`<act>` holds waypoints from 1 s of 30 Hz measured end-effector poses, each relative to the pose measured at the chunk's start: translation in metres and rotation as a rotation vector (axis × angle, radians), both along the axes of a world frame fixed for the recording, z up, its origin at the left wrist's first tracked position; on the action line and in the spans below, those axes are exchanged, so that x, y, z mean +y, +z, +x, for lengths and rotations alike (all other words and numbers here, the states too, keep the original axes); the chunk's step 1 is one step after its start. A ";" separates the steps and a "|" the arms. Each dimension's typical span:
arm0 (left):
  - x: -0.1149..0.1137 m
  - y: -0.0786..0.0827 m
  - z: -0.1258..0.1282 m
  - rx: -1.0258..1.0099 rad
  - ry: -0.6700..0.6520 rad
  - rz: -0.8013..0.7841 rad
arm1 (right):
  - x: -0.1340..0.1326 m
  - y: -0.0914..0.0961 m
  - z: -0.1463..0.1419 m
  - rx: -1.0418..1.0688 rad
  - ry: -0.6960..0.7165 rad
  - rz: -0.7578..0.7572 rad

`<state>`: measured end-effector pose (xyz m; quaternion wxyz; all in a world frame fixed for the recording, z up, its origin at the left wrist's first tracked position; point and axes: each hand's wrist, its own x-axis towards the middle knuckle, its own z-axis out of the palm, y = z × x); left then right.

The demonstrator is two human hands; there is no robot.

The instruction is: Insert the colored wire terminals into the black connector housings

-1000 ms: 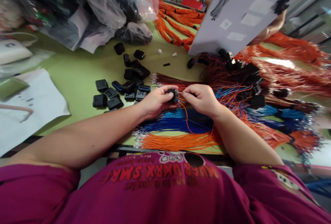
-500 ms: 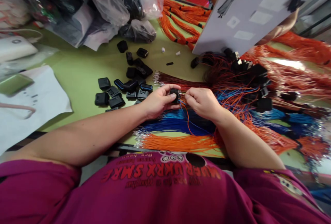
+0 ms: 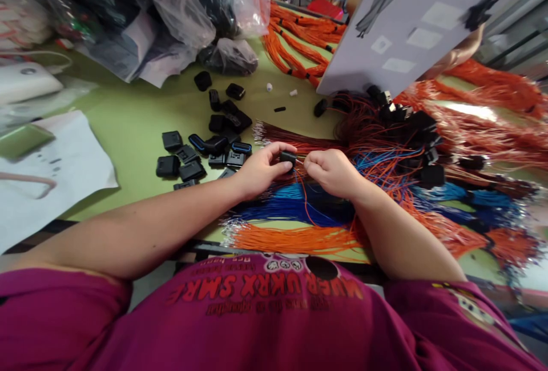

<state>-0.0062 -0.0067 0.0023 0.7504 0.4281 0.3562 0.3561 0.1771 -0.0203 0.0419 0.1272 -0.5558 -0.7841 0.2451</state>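
My left hand point(image 3: 261, 170) is closed round a small black connector housing point(image 3: 288, 158), pinched between thumb and fingers. My right hand point(image 3: 331, 172) is closed just to its right, its fingertips pinching a thin wire at the housing's face. An orange wire point(image 3: 306, 202) hangs down from between the hands. Beneath them lie bundles of blue wires point(image 3: 291, 202), orange wires point(image 3: 295, 238) and dark red wires point(image 3: 299, 138) on the green table point(image 3: 132, 125).
Several loose black housings point(image 3: 201, 151) lie left of my hands. Plastic bags point(image 3: 180, 11) pile up at the back left, white paper point(image 3: 51, 171) at the left. A grey board point(image 3: 411, 17) leans at the back right over finished harnesses point(image 3: 411, 131). More orange wires point(image 3: 299, 45) lie behind.
Both hands stayed together at the housing with only slight shifts; the right fingers have closed in tighter against the housing's face.
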 end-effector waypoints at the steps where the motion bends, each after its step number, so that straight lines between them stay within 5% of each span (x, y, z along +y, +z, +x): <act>1: 0.000 0.000 0.000 0.014 -0.003 0.023 | 0.001 0.000 0.001 0.031 -0.002 -0.021; 10: 0.004 -0.001 -0.002 0.138 -0.014 0.163 | 0.002 -0.001 -0.001 0.277 -0.017 -0.180; 19: 0.000 0.001 -0.001 -0.023 -0.029 -0.129 | 0.005 -0.003 0.004 0.402 -0.072 -0.223; 30: 0.002 -0.004 -0.002 -0.084 -0.036 -0.179 | 0.003 -0.003 0.004 0.310 -0.055 -0.141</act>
